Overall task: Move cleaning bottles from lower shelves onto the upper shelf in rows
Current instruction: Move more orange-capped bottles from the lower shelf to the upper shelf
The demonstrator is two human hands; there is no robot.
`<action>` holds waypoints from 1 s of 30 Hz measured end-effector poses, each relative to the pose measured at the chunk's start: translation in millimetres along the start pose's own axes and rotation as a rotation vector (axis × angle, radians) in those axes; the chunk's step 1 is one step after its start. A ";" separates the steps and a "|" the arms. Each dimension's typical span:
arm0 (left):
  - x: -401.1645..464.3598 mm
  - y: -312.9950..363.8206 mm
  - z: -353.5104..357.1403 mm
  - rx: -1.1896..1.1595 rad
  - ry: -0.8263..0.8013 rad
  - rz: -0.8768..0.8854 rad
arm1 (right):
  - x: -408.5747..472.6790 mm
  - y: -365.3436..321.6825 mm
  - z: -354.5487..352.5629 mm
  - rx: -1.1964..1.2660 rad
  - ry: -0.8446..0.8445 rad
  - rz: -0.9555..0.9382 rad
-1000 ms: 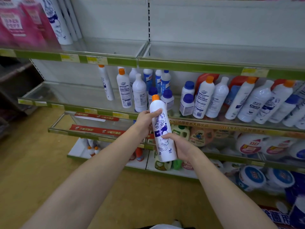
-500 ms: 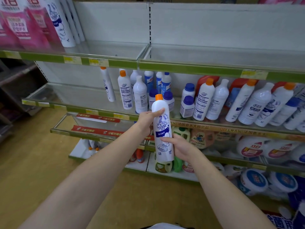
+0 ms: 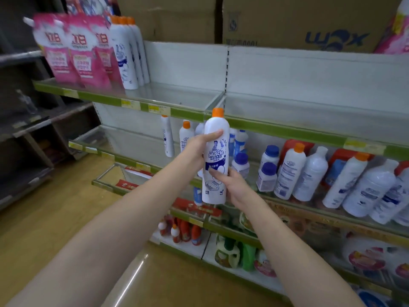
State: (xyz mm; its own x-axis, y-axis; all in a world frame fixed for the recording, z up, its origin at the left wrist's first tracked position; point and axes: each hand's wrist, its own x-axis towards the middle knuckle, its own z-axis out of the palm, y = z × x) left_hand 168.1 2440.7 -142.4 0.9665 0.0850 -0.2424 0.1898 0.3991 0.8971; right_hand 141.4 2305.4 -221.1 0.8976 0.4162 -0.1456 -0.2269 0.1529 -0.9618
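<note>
1 head view, close, faces forward and slightly down at store shelving (image 3: 287, 131).

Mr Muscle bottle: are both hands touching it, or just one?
Touching, both. The head view shows the left hand wrapped round the upper body of the Mr Muscle bottle and the right hand gripping its lower half.

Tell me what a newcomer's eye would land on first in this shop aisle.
First, the white bottle with the orange cap, upright at centre, held in a two-handed grip: the left hand wraps its upper body, the right hand its lower part. Next, the pink refill pouches at the left end of the upper shelf, beside a row of matching white bottles.
</note>
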 end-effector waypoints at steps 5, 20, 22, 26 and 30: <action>2.8 67.4 -7.5 -0.011 0.094 0.184 | 44.9 -45.1 32.2 -0.069 0.010 -0.172; 54.4 217.1 -104.0 0.064 0.100 0.496 | 195.6 -127.4 152.0 -0.147 0.007 -0.397; 68.3 241.5 -117.0 0.079 0.057 0.512 | 219.5 -139.6 168.6 -0.126 0.040 -0.410; 103.5 279.3 -144.0 0.193 0.014 0.540 | 262.6 -155.0 198.6 -0.116 0.122 -0.442; 139.4 304.6 -170.9 0.392 0.061 0.573 | 309.2 -155.3 214.5 -0.179 0.211 -0.428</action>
State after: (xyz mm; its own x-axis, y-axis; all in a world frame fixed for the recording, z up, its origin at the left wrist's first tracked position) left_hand 331.1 2730.2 33.9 0.9239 0.2391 0.2987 -0.2873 -0.0821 0.9543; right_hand 373.1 2602.6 -67.0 0.9570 0.1572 0.2440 0.2292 0.1067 -0.9675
